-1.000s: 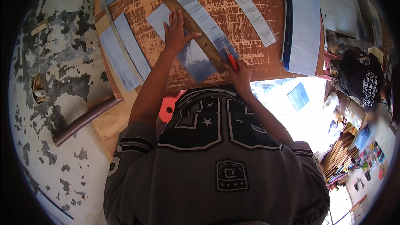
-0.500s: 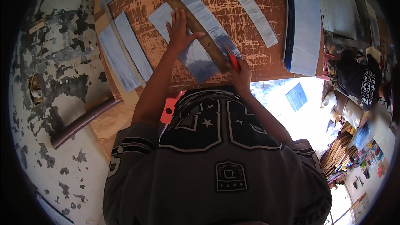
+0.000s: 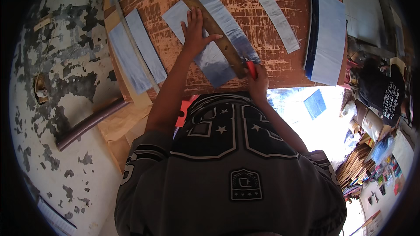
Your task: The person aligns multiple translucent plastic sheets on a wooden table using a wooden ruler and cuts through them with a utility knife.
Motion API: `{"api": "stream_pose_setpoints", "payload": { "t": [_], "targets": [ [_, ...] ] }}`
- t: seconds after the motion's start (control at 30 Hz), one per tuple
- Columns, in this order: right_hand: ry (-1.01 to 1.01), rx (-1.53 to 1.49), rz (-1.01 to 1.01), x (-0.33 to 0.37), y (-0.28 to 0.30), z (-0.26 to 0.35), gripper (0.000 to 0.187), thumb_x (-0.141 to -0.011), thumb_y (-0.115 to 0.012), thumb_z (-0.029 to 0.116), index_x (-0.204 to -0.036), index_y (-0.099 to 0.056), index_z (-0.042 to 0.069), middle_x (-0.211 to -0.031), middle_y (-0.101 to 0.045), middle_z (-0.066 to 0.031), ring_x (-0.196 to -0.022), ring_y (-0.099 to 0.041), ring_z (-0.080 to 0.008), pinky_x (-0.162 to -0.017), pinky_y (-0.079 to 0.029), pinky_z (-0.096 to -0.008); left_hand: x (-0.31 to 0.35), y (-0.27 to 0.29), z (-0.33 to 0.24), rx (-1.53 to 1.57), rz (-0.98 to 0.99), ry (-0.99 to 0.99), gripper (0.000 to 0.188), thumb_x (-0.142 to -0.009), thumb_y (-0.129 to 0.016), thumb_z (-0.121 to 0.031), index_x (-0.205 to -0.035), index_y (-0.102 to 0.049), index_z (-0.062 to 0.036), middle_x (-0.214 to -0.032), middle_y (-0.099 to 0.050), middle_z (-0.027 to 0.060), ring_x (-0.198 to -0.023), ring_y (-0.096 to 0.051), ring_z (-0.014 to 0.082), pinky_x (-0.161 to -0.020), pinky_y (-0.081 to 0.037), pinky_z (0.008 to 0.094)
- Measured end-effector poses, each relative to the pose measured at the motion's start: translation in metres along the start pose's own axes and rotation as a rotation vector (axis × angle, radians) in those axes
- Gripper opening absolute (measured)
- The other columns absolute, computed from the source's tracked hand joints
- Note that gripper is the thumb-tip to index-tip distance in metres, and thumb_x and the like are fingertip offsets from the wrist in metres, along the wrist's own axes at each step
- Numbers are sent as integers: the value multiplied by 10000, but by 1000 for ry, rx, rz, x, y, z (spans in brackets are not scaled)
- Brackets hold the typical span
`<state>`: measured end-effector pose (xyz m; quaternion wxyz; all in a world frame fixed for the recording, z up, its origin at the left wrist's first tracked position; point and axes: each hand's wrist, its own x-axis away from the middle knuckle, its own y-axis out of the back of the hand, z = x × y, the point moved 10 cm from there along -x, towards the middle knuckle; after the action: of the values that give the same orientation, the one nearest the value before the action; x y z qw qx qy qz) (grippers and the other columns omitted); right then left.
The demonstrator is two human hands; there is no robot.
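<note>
My left hand (image 3: 195,36) lies with fingers spread, pressing a brown, worn ruler (image 3: 211,22) and the blue-grey sheet beneath it. The ruler lies slantwise; the sheet shows on its left (image 3: 214,66) and as a strip (image 3: 227,24) along its right side. In my right hand (image 3: 260,84) is a red-handled cutter knife (image 3: 251,69), gripped near the ruler's near end. Its front end points away from me, by the strip's near end. Whether the blade touches the sheet is too small to make out.
The scratched brown table (image 3: 280,70) also bears a pale strip (image 3: 273,13), a stack of blue-grey sheets (image 3: 326,39) at right, and more pieces (image 3: 142,43) with a thin stick (image 3: 131,37) at left. Beyond the table's right side is another person (image 3: 378,87). A dark roll (image 3: 89,124) leans at left.
The view has shifted slightly, so the table appears further right. My right hand with the cutter knife has come slightly nearer to me along the ruler. My left hand stays pressed down.
</note>
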<state>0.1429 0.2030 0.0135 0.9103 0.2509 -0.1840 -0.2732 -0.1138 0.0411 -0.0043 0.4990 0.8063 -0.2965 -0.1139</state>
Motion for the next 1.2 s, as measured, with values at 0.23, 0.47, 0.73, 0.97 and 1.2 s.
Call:
{"api": "stream_pose_setpoints", "payload": {
  "t": [0.23, 0.47, 0.73, 0.97, 1.2],
  "targets": [
    [18, -19, 3, -1, 1, 1, 256, -902, -721, 211, -1100, -659, 61, -973, -617, -159, -894, -636, -368, -770, -486, -441, 2, 3, -1, 40, -35, -26, 1337, -729, -669, -808, -1610, -65, -3, -1671, -5, 260, -1554, 44, 399, -1179, 35, 660],
    [2, -9, 17, -1, -1, -1, 245, -906, -714, 216, -1079, -651, 54, -954, -609, -165, -888, -633, -379, -768, -483, -459, 1, 0, 3, -3, -41, -15, 1361, -701, -674, -824, -1613, -67, -16, -1675, -16, 247, -1557, 44, 386, -1179, 24, 663],
    [36, -15, 26, -3, -4, -4, 274, -923, -704, 239, -1087, -640, 28, -956, -605, -180, -880, -615, -384, -767, -474, -455, 1, -1, 3, -59, 5, 20, 1371, -705, -636, -845, -1616, -13, -32, -1683, 19, 215, -1559, 71, 356, -1200, 51, 621],
    [-1, 9, 47, -2, -4, -3, 291, -932, -693, 258, -1102, -637, 28, -975, -610, -179, -904, -615, -374, -785, -473, -454, 1, 0, -1, -44, 24, 35, 1370, -703, -668, -817, -1618, -5, -42, -1684, 27, 212, -1559, 72, 359, -1198, 46, 626],
    [68, 11, 3, 2, -4, -5, 351, -929, -721, 269, -1148, -633, 9, -946, -626, -176, -860, -622, -326, -784, -482, -413, 0, 1, -2, -30, 17, 31, 1384, -678, -667, -829, -1620, -22, -48, -1689, 29, 192, -1558, 72, 365, -1197, 44, 631]
  ]
}}
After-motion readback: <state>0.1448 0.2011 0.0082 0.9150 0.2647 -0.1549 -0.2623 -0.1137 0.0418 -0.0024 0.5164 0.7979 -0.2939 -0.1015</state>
